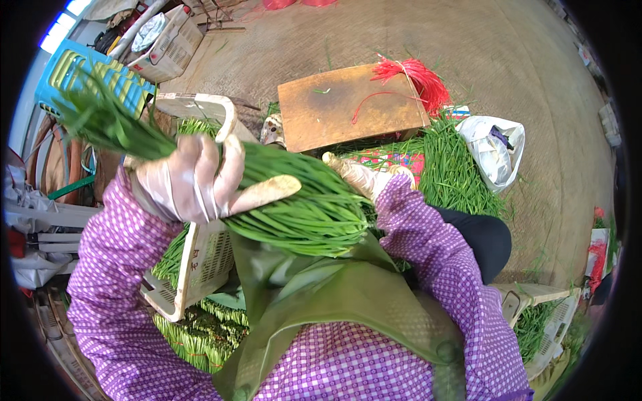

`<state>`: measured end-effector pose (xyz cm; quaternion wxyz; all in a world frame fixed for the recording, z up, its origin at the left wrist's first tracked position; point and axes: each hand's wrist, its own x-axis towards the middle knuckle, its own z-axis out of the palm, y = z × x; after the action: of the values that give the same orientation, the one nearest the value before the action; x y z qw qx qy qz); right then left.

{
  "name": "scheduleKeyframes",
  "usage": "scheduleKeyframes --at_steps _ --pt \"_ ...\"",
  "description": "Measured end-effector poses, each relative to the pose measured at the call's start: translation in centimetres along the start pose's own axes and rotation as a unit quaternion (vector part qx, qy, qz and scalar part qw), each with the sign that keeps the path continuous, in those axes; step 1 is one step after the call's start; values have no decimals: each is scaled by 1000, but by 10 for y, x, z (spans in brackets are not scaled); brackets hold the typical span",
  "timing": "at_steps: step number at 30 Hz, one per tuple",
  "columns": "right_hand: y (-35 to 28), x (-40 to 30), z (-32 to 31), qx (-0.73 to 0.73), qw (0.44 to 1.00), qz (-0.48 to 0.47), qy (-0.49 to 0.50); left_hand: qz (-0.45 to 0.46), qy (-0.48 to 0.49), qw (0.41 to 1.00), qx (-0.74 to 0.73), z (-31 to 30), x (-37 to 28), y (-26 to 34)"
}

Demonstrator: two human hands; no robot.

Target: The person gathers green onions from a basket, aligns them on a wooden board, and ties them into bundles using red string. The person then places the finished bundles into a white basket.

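Note:
A thick bunch of green garlic chives (306, 200) lies slantwise over my lap, its leafy tips blurred at the upper left. My left hand (193, 183), in a thin pale glove, is wrapped around the bunch, with the thumb along its top. On the far side of the bunch, near its right end, is my right hand (368, 178), also gloved. One finger points up and left; the rest is partly hidden, so its grip does not show. Under the bunch is an olive-green apron (321, 295) over my checked purple sleeves.
Ahead stands a wooden board (346, 108) bearing red ties (416, 82). Loose chives (456, 175) lie beside a white plastic bag (494, 150). A white plastic crate (208, 260) stands at my left, above tied bundles (200, 336). Stacked stools (95, 80) stand farther off. Another crate (551, 331) is at lower right.

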<state>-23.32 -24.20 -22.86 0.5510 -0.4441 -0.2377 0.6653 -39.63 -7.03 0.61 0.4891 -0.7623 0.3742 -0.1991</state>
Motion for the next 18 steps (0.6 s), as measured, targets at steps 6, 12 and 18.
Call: scheduleKeyframes --at_steps 6,12,18 --pt "-80 -6 -142 -463 866 -82 171 -43 95 991 82 74 33 -36" --pt "-113 0 -188 -122 985 -105 65 36 132 990 -21 153 79 -50" --pt "-74 8 -178 144 988 -37 -28 0 154 986 -61 251 119 -56"
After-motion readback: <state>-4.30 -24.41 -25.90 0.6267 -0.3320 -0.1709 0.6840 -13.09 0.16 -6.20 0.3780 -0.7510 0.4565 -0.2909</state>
